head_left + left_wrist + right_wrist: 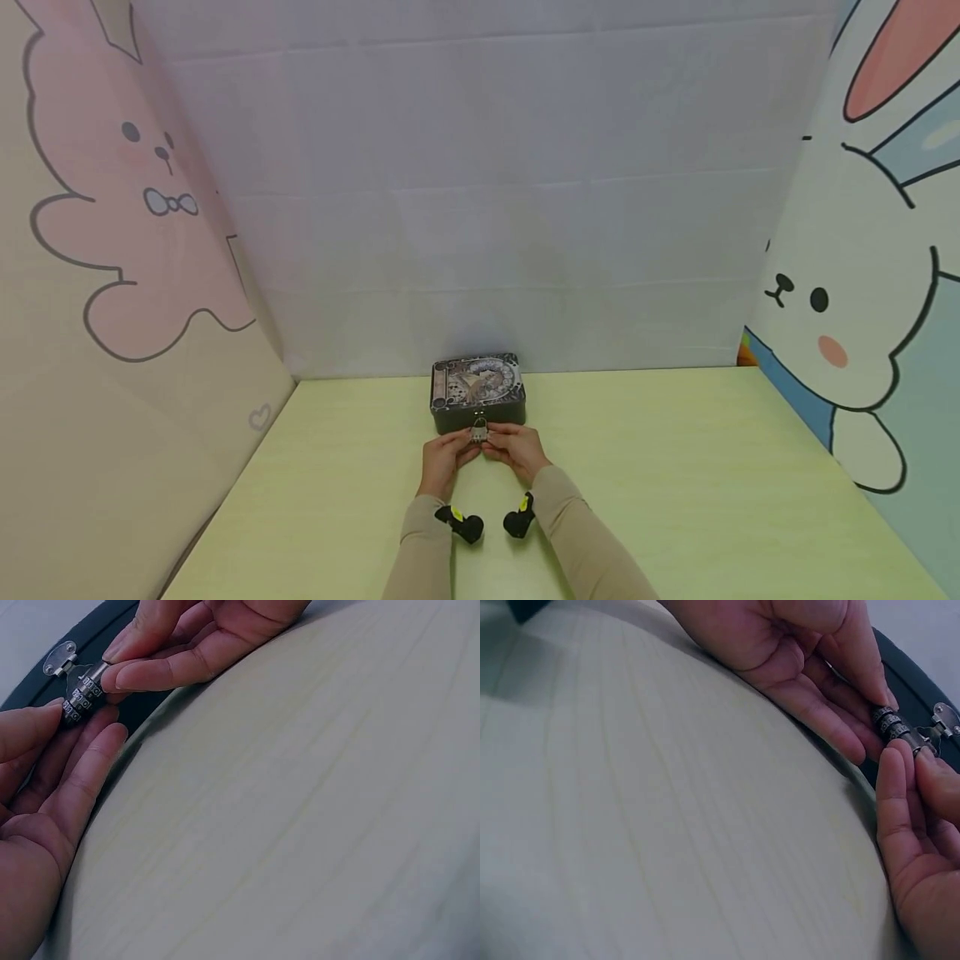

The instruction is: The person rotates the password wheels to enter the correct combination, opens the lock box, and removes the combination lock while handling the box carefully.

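A dark tin box [477, 383] with an ornate printed lid stands at the back of the table, its lid down. From the metal clasp [60, 658] on its front hangs a small silver combination padlock [479, 432], with rows of number dials [81, 697] showing in the left wrist view. My left hand [442, 463] holds one end of the padlock between thumb and fingers. At its other end, my right hand [521, 451] pinches it with thumb and index finger. The digits are too small to read for certain.
The pale yellow-green table [337, 467] stretches out on both sides of the box. Right behind the box rises a white sheet wall [487, 208]. Cartoon rabbit panels flank the table at left and right. Black wrist devices [461, 525] sit on both sleeves.
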Demonstrator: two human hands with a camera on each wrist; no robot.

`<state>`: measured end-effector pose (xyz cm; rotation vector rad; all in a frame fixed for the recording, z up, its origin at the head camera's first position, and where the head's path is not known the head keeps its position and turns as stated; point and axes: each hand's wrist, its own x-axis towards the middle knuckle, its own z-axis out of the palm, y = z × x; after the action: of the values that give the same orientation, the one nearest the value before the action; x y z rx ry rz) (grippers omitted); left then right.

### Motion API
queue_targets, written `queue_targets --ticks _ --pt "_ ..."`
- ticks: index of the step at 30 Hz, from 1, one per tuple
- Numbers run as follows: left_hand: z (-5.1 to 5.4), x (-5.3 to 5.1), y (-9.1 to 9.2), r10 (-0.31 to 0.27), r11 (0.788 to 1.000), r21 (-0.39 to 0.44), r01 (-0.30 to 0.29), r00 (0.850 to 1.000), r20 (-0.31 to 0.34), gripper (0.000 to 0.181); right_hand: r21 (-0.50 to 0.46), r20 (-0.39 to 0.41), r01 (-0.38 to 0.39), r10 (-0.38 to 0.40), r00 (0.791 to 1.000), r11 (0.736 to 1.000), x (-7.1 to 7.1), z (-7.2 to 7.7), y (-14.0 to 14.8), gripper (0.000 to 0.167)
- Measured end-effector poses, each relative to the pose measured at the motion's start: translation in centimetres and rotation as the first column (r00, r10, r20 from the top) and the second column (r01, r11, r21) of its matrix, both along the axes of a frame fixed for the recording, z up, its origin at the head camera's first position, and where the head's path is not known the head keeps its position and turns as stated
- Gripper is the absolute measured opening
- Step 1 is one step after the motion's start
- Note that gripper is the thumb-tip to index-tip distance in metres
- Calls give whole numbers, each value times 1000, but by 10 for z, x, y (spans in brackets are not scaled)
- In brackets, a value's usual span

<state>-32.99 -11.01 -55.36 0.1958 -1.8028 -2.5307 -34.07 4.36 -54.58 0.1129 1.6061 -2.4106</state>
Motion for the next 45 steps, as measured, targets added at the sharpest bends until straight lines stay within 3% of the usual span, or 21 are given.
queue_targets --ticks 24,45 --pt "-4 -2 1 7 1000 22 -7 1000 -7 28 1 -1 22 -22 1000 1000 0 -1 -1 36" --pt "1 1 0 -10 1000 9 10 1000 -24 29 -4 11 19 -19 1000 1000 3 2 -1 39"
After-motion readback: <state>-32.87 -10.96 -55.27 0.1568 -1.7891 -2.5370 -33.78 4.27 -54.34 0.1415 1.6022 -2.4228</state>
